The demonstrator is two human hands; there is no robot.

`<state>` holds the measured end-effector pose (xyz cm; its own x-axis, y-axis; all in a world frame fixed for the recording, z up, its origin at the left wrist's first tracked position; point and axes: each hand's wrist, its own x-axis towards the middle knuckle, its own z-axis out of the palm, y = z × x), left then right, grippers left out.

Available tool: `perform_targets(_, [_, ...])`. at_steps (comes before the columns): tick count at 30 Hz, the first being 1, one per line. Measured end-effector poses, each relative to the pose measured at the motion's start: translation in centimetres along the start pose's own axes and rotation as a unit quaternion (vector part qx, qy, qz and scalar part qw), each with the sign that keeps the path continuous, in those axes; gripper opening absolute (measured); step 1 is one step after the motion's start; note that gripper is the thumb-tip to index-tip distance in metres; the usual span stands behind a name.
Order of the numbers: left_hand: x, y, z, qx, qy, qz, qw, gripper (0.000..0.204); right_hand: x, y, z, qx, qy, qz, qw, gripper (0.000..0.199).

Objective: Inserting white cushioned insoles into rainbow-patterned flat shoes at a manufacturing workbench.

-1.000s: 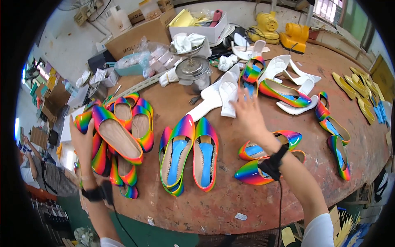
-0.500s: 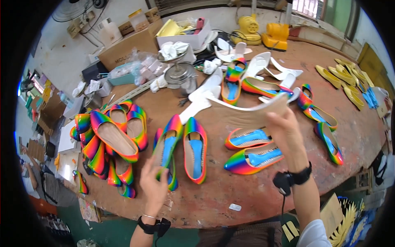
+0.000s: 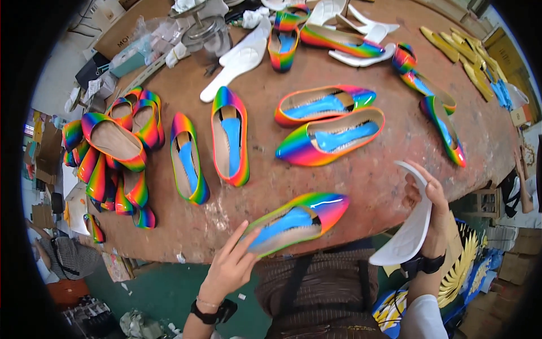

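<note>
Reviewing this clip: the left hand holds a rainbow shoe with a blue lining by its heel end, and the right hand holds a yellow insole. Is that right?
Not quite. In the head view the insole in the right hand is white, not yellow. The rest holds: the left hand holds the rainbow shoe with a blue lining by its heel end.

A glossy rainbow pointed flat shoe (image 3: 299,221) sits in the left hand (image 3: 231,265) over the near edge of the worn brown round worktable (image 3: 389,169). Right of it, the right hand (image 3: 432,209) holds a curved white plastic insole (image 3: 409,231). Farther away, two matching shoes (image 3: 330,121) lie on the table; a heap of shoes (image 3: 110,158) lies left.
</note>
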<state>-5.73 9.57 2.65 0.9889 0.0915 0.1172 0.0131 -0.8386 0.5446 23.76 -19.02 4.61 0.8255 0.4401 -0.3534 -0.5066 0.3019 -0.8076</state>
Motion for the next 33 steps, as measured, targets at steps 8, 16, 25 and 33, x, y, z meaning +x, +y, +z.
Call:
perform_targets(8, [-1.9, -1.7, 5.1, -0.017, 0.066, -0.114, 0.991, 0.071, 1.0, -0.3, 3.3, -0.505, 0.011, -0.145, 0.851, 0.036])
perform_targets(16, [-1.9, -2.9, 9.0, -0.164, 0.243, -0.078, 0.953, 0.135, -0.6, 11.3, 11.3, -0.531, -0.413, -0.408, 0.617, 0.033])
perform_targets(25, [-2.3, -3.5, 9.1, -0.175, 0.23, -0.082, 0.954, 0.141, -0.7, 17.8, 12.4, -0.51, -0.469, -0.275, 0.667, 0.039])
perform_targets(33, [-2.8, -4.0, 9.4, -0.211, 0.222, -0.078, 0.949, 0.141, -1.1, 18.4, 13.1, -0.529, -0.456, -0.258, 0.668, 0.036])
